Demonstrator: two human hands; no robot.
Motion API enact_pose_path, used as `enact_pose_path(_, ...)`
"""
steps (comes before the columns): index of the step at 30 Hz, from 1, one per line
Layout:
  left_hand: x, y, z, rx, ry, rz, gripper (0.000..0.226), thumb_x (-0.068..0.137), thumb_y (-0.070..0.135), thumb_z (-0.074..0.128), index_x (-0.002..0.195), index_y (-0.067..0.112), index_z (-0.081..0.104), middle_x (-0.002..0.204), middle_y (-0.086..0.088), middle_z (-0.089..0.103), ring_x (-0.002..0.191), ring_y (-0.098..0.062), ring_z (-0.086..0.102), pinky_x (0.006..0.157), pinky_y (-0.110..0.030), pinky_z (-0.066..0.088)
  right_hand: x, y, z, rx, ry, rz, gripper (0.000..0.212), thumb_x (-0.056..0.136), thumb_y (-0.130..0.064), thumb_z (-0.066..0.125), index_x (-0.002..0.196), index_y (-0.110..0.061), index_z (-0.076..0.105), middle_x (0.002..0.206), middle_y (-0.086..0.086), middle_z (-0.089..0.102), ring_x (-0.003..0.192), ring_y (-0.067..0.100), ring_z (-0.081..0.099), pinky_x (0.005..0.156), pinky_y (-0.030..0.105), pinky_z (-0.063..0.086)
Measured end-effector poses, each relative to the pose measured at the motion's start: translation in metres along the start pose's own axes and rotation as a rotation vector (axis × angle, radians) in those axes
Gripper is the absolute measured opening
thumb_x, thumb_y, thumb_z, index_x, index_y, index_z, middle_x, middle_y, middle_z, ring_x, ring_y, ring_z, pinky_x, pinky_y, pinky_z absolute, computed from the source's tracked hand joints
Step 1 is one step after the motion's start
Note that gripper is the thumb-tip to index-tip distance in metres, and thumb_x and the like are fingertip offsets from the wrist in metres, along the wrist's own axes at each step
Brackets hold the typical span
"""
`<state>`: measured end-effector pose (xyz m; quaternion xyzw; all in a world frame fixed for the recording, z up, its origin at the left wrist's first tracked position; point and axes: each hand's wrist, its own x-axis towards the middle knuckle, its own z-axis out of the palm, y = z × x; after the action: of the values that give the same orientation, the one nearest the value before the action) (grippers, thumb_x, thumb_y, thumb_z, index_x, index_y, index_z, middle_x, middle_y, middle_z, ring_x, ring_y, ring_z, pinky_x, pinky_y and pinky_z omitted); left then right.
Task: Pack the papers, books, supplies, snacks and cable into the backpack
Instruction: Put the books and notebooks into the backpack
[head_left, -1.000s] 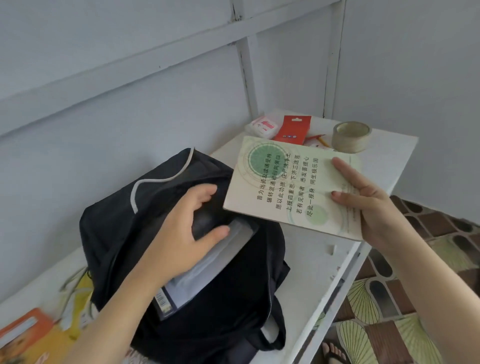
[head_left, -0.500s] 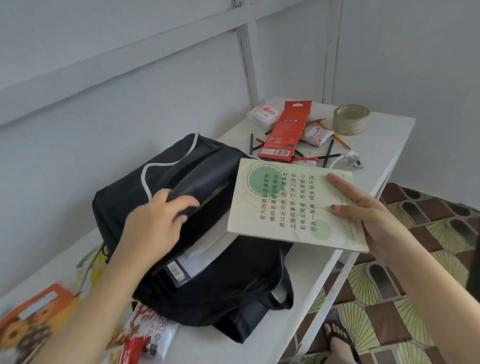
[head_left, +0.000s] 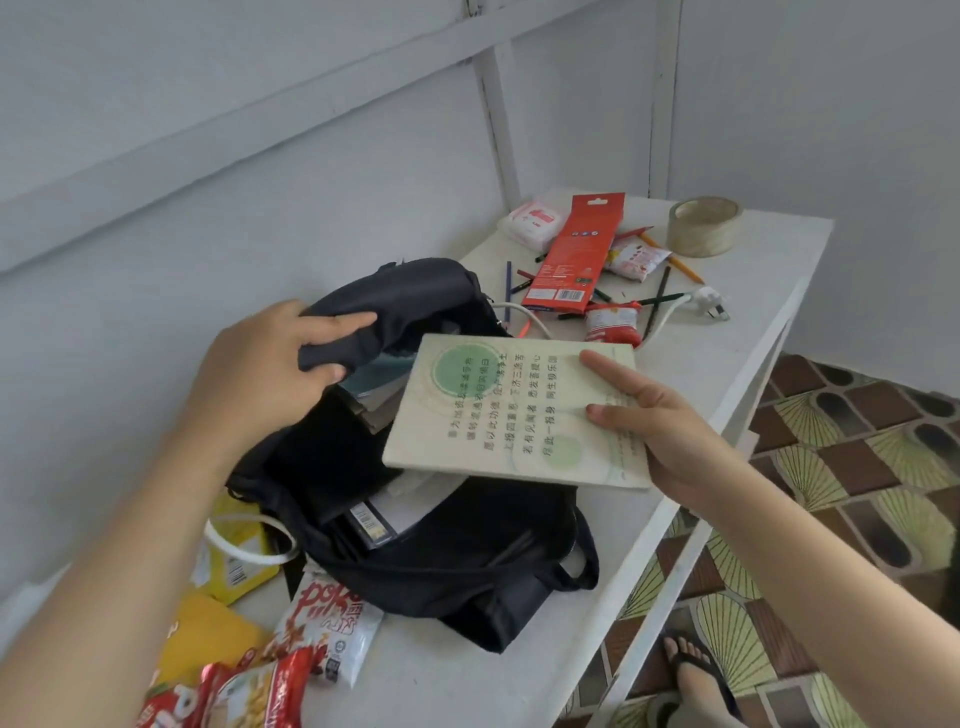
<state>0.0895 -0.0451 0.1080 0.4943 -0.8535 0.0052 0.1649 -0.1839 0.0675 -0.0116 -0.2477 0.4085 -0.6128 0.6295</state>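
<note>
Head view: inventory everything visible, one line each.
backpack: one, black, open, mid-table
book: one, pale green, over the backpack's opening
box: one, red, far end of table
pencils: several, mixed colours, scattered round the box
tape roll: one, beige, far corner
tissue pack: one, white-red, by the wall beside the box
small packets: two, white-red, near the box
cable: one, white, plug by the pencils
snack bags: several, red, white, yellow, near end
table: one, white, against wall
left hand: grips backpack flap
right hand: holds book
</note>
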Motion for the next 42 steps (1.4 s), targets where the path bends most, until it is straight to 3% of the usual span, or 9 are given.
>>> enact_pose_path(5, 0.0, 0.0, -0.004, 0.001, 0.014, 0.006, 0.053, 0.082, 0.014, 0.067, 0.121, 0.047, 0.054, 0.094, 0.007, 0.054, 0.086, -0.013, 0.048, 0.072, -0.024, 0.031, 0.01, 0.002, 0.05, 0.1, 0.035, 0.024, 0.055, 0.094, 0.006, 0.042, 0.141, -0.023, 0.041, 0.129, 0.002, 0.054, 0.102, 0.023, 0.064, 0.081, 0.037, 0.057)
enact_pose_path(9, 0.0, -0.002, -0.005, 0.008, 0.027, 0.008, 0.053, 0.082, 0.015, 0.067, 0.121, 0.048, 0.054, 0.095, 0.006, 0.054, 0.087, -0.014, 0.049, 0.07, -0.025, 0.031, 0.014, 0.008, 0.089, 0.305, -0.222, 0.069, 0.073, 0.09, 0.017, 0.026, 0.15, -0.02, 0.009, 0.143, 0.012, 0.036, 0.108, 0.026, 0.055, 0.09, 0.039, 0.049)
enact_pose_path(13, -0.001, -0.002, -0.003, 0.019, 0.025, 0.011, 0.053, 0.083, 0.015, 0.067, 0.122, 0.048, 0.053, 0.096, 0.007, 0.054, 0.088, -0.014, 0.049, 0.071, -0.025, 0.032, 0.029, 0.016, 0.106, 0.112, -0.385, 0.093, 0.086, 0.093, 0.016, 0.033, 0.147, -0.029, -0.017, 0.145, 0.007, 0.035, 0.122, 0.021, 0.047, 0.099, 0.03, 0.042)
enact_pose_path(19, -0.002, -0.004, -0.002, 0.003, 0.02, 0.012, 0.055, 0.082, 0.014, 0.067, 0.12, 0.05, 0.053, 0.097, 0.008, 0.055, 0.088, -0.013, 0.05, 0.073, -0.026, 0.035, 0.059, 0.035, 0.115, -0.305, -0.261, 0.025, 0.089, 0.092, 0.005, 0.051, 0.149, -0.03, -0.008, 0.141, 0.005, 0.044, 0.092, 0.011, 0.063, 0.075, 0.024, 0.057)
enact_pose_path(23, -0.002, -0.006, -0.001, -0.009, 0.011, -0.002, 0.055, 0.082, 0.015, 0.068, 0.12, 0.052, 0.052, 0.098, 0.008, 0.055, 0.089, -0.012, 0.05, 0.073, -0.024, 0.034, 0.068, 0.04, 0.117, -0.645, -0.021, -0.117, 0.08, 0.085, -0.012, 0.068, 0.149, -0.021, 0.02, 0.098, 0.007, 0.065, 0.062, 0.012, 0.064, 0.055, 0.017, 0.053)
enact_pose_path(25, -0.002, -0.006, 0.001, -0.024, 0.002, -0.007, 0.056, 0.082, 0.015, 0.068, 0.118, 0.054, 0.051, 0.097, 0.01, 0.054, 0.089, -0.011, 0.049, 0.073, -0.023, 0.034, 0.069, 0.043, 0.116, -1.03, 0.09, -0.293, 0.07, 0.086, -0.029, 0.067, 0.144, -0.018, 0.029, 0.093, 0.004, 0.061, 0.079, 0.015, 0.06, 0.064, 0.019, 0.047)
enact_pose_path(30, -0.002, -0.01, 0.002, -0.049, -0.013, -0.013, 0.059, 0.081, 0.016, 0.068, 0.116, 0.059, 0.047, 0.094, 0.013, 0.053, 0.086, -0.008, 0.048, 0.069, -0.02, 0.033, 0.048, 0.065, 0.101, -1.657, 0.075, -0.589, 0.072, 0.095, -0.047, 0.041, 0.15, -0.011, 0.012, 0.155, 0.019, 0.009, 0.142, 0.036, 0.01, 0.113, 0.044, 0.017)
enact_pose_path(35, 0.001, -0.012, 0.001, -0.048, -0.016, -0.01, 0.057, 0.081, 0.016, 0.069, 0.116, 0.056, 0.051, 0.092, 0.016, 0.052, 0.085, -0.006, 0.047, 0.066, -0.009, 0.032, 0.055, 0.083, 0.089, -1.802, -0.135, -0.499, 0.072, 0.089, -0.055, 0.001, 0.147, -0.016, -0.016, 0.154, 0.008, -0.024, 0.135, 0.02, -0.031, 0.115, 0.046, -0.01)
enact_pose_path(42, 0.002, -0.012, 0.001, -0.067, -0.026, -0.007, 0.057, 0.081, 0.015, 0.069, 0.115, 0.057, 0.051, 0.088, 0.016, 0.051, 0.081, -0.005, 0.045, 0.065, -0.009, 0.032, 0.082, 0.082, 0.104, -1.888, -0.098, -0.468, 0.081, 0.078, -0.06, -0.016, 0.147, -0.018, -0.017, 0.156, 0.01, -0.02, 0.142, 0.024, -0.022, 0.109, 0.043, -0.018)
